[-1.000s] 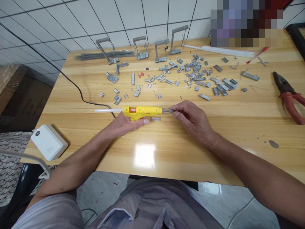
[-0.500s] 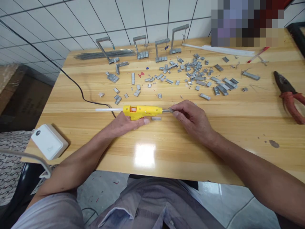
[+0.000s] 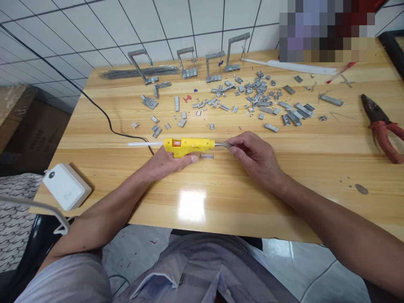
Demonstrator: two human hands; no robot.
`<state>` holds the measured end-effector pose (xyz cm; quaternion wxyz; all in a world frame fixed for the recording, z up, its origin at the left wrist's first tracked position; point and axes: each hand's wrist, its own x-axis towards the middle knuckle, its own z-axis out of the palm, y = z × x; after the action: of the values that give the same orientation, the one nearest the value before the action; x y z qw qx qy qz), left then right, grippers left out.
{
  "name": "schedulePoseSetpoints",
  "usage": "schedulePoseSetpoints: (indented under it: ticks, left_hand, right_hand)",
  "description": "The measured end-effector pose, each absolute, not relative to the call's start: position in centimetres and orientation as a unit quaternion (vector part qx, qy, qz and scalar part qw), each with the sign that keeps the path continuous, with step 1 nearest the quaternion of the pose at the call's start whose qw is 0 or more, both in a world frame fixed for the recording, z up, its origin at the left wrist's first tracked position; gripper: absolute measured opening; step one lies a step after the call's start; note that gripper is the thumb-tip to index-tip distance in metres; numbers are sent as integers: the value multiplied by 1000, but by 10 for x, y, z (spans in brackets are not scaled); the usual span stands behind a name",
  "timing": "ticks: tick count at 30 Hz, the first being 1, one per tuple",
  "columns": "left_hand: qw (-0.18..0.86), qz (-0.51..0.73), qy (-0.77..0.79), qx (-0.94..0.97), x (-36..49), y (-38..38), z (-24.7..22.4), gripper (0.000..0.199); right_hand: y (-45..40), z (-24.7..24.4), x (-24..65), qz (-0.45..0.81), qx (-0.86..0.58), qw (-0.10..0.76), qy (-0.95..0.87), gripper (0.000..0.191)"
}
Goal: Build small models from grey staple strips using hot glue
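Glue gun point(image 3: 188, 146) sits clasped in left hand point(image 3: 166, 162); right hand point(image 3: 252, 155) pinches metal piece point(image 3: 227, 144) at the nozzle; steady both.

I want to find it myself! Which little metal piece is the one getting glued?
Start at the wooden table and find the yellow glue gun lying sideways in the left hand. Follow its metal tip to the right hand; the small grey metal piece is pinched there. Unlike the loose piece below the gun, fingers hold it against the tip.
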<state>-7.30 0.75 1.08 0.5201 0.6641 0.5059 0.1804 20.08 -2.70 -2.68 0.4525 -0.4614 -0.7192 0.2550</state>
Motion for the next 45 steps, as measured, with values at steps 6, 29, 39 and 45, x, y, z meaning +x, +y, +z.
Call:
schedulePoseSetpoints:
  ticks: [6, 29, 39, 45]
  left_hand:
    - [487, 195, 551, 649, -71, -2, 1, 46]
    - [382, 194, 575, 698, -56, -18, 1, 30]
    - [368, 187, 556, 721, -60, -19, -2, 38]
    - [372, 172, 559, 721, -58, -20, 0, 42]
  right_hand:
    - [-31, -22, 197, 242, -507, 472, -680, 7]
    - [-31, -17, 187, 308, -568, 469, -603, 6]
    - [-30, -19, 188, 297, -572, 469, -603, 15]
    - [-29, -18, 187, 306, -574, 471, -596, 13]
